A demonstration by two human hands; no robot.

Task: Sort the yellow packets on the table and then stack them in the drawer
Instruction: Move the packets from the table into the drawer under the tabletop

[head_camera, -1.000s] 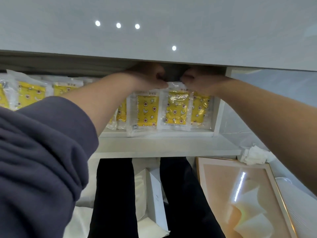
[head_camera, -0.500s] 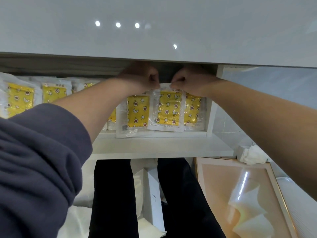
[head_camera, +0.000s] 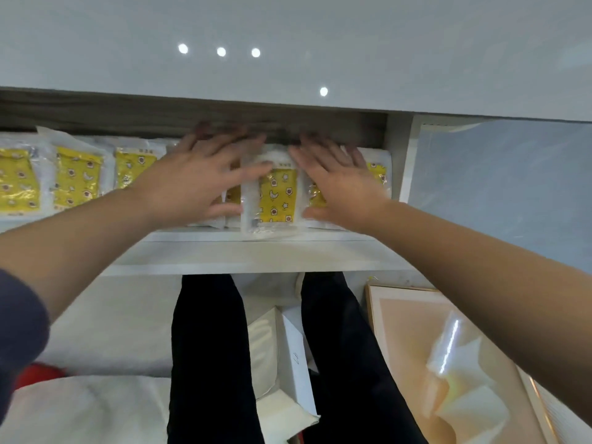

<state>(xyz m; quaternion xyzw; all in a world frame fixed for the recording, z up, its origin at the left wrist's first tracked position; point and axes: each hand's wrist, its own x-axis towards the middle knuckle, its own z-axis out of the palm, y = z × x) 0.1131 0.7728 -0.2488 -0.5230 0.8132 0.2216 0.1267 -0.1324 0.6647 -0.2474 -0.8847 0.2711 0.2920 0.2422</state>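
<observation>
The drawer [head_camera: 256,251] stands pulled out beneath the white table top [head_camera: 288,43]. The yellow packets [head_camera: 77,177] lie inside it in a row that runs from the left edge of view to the drawer's right wall. Each packet has a clear wrapper around a yellow printed panel, and neighbouring packets overlap at their edges.

The left hand [head_camera: 205,174] is spread flat, fingers straight and apart, over the packets left of centre. The right hand [head_camera: 336,184] is spread the same way over the packets at the right end. Neither hand grips anything. Both are blurred, so I cannot tell whether the palms press on the wrappers or are just above them. One middle packet [head_camera: 275,193] shows uncovered between the two hands, its lower edge at the drawer's front rim.

A dark sleeve [head_camera: 19,331] covers the left upper arm; the forearms are bare.

Below the drawer are the person's legs [head_camera: 208,347] in black trousers. A white box [head_camera: 294,347] stands between them. A framed picture [head_camera: 432,363] lies to the right, and a red object [head_camera: 38,378] is at the lower left.
</observation>
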